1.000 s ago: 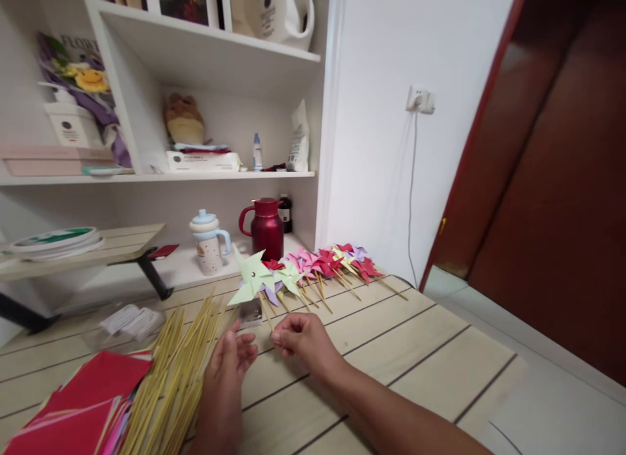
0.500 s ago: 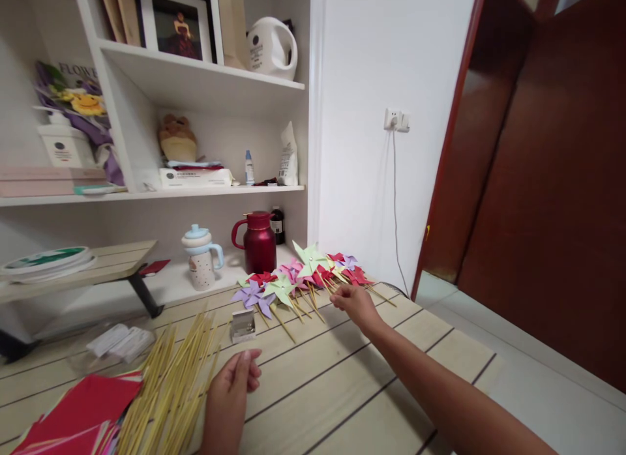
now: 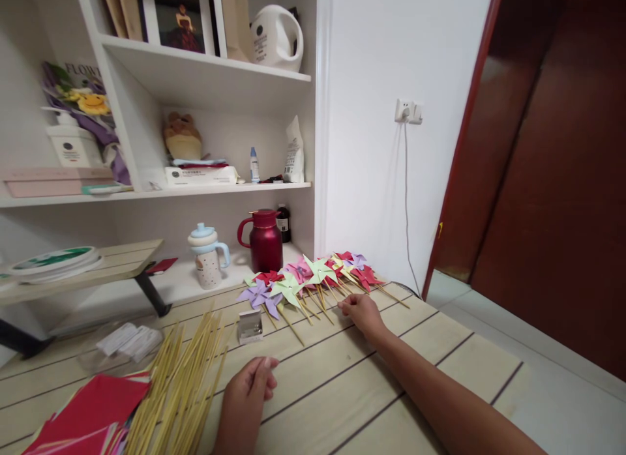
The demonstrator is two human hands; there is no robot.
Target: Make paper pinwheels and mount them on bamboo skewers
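Note:
A row of paper pinwheels (image 3: 313, 279) on bamboo sticks lies along the far edge of the pale wooden table (image 3: 440, 357). A light green pinwheel (image 3: 319, 270) rests on top of the row. My right hand (image 3: 360, 309) is stretched out to the stick ends of that row, fingers lowered onto the table there; whether it still pinches a stick I cannot tell. My left hand (image 3: 250, 388) rests on the table with loosely curled fingers, holding nothing, beside a heap of bare bamboo sticks (image 3: 180, 383).
Red and pink paper sheets (image 3: 88, 409) lie at the near left. A small metal box (image 3: 250, 326) stands mid-table, plastic packets (image 3: 130, 341) behind the sticks. A red jug (image 3: 264, 240) and a spotted cup (image 3: 208, 248) stand on the low shelf. The table's right edge drops to the floor.
My right hand carried the light green pinwheel from near my left hand out to the right and laid it on the row. My left hand stayed near the sticks.

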